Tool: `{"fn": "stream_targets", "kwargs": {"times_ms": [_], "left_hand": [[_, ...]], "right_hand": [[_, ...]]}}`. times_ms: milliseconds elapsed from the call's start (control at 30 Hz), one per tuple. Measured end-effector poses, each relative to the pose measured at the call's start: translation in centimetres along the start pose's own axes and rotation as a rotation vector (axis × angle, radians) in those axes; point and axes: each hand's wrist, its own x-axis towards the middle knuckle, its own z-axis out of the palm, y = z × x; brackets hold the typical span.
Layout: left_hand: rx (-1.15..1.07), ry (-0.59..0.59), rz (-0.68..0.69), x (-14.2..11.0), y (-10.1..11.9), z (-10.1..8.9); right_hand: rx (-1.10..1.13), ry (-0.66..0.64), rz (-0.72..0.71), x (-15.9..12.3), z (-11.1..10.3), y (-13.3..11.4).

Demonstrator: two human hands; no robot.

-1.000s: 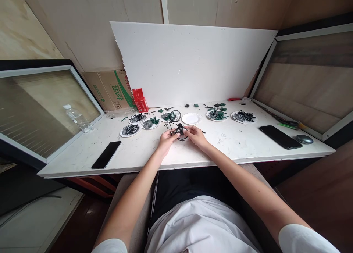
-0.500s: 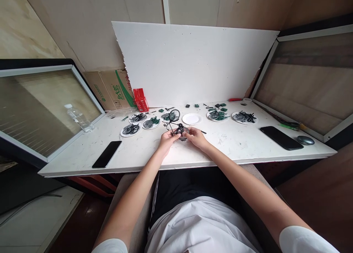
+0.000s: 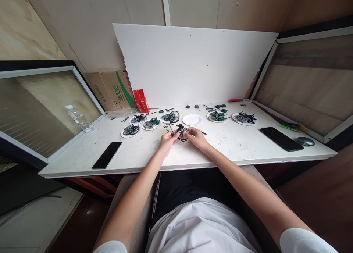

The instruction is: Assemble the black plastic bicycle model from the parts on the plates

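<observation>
A small black model bicycle point(image 3: 180, 127) is held between my two hands, above the front half of the white table. One spoked wheel points away from me, and the other lies between my fingers. My left hand point(image 3: 167, 139) is closed on the frame side, thumb pressed against it. My right hand point(image 3: 196, 137) pinches the near wheel from the right. Fingers cover part of that wheel and frame. Just beyond my right hand lies a thin black stick-like piece point(image 3: 203, 133). A bare white paper plate point(image 3: 192, 120) sits behind the bicycle.
Plates of black and green parts stand left point(image 3: 131, 131) and right point(image 3: 245, 118). Loose green and black pieces point(image 3: 196, 106) lie along the back. Phones rest at left point(image 3: 107, 155) and right point(image 3: 281, 138), beside a mouse point(image 3: 305, 141). A bottle point(image 3: 79, 119) and red box point(image 3: 141, 101) stand left.
Both hands keep their grip on the model bicycle, with its far wheel tipped very slightly to the left. The camera view has shifted a little; nothing else has visibly moved.
</observation>
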Motion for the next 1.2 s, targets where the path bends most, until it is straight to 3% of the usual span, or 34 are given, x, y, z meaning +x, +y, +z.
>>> {"fn": "stream_targets", "kwargs": {"times_ms": [267,467,600,900,1033,1200], "left_hand": [[0.005,0.061,0.049,0.2,-0.3,0.1],[-0.009,0.270,0.184,0.9,-0.8,-0.7],[-0.006,0.365,0.210,1.4,-1.0,-1.4],[-0.016,0.378,0.203,2.0,-1.7,-1.9],[0.000,0.356,0.205,2.1,-1.9,-2.1],[0.006,0.331,0.205,2.0,-2.0,-2.0]], "right_hand": [[-0.113,0.010,-0.030,-0.1,0.0,0.7],[-0.217,0.101,-0.082,-0.1,-0.3,2.2],[-0.401,0.143,-0.077,0.1,-1.3,1.7],[-0.906,-0.061,-0.073,1.4,-6.0,0.6],[-0.981,-0.196,-0.146,1.2,-6.4,0.0],[-1.048,-0.218,-0.142,1.0,-5.9,-1.0]]}}
